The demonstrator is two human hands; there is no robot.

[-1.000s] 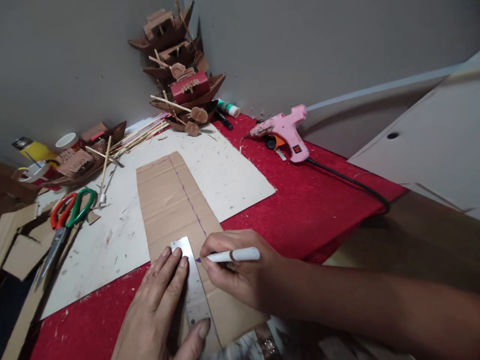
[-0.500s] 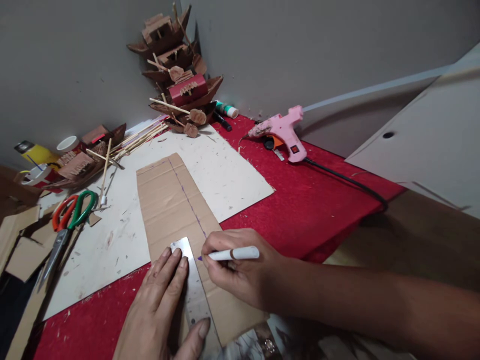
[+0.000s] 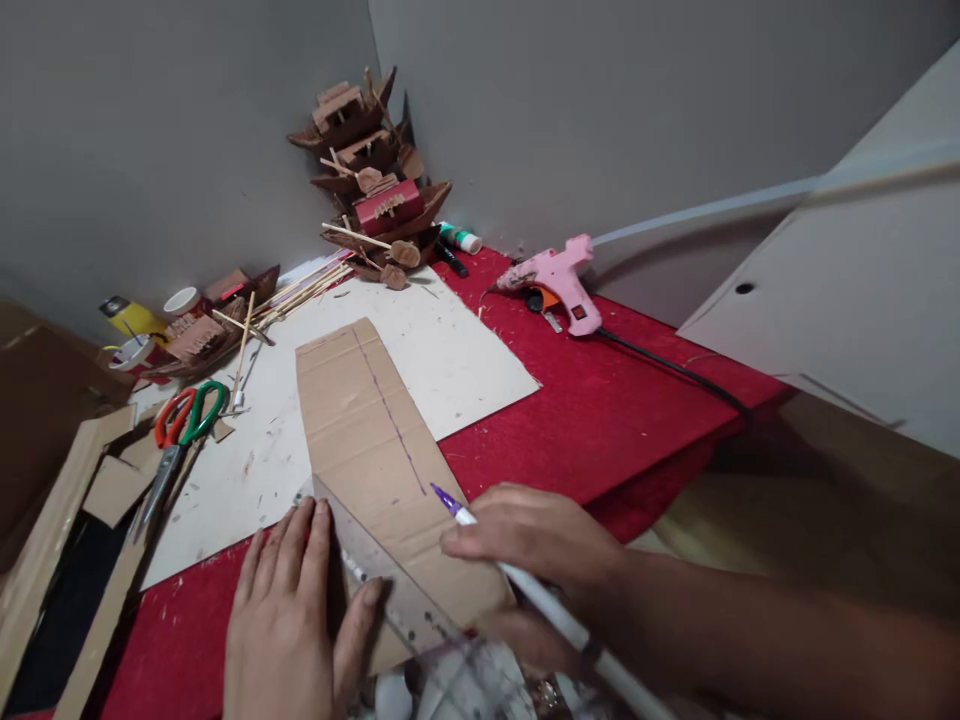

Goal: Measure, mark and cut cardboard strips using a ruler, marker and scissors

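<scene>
A long cardboard piece lies over a white sheet and red cloth, with a purple line running down it. My left hand rests at its near left edge, fingers and thumb spread against a clear ruler that slants across the cardboard. My right hand holds a white marker with a purple tip, just beyond the near end of the line. The tip looks close to the cardboard; contact cannot be told. The lower part of this hand is blurred.
Scissors with orange and green handles lie at the left beside cardboard scraps. Small brown model boats are stacked at the back, near thin sticks. A pink glue gun with a black cord lies on the red cloth.
The ruler has turned and moved left, off the line, with my left hand on it. My right hand has shifted right and down, uncovering the line's near end and the marker tip. The view has shifted.
</scene>
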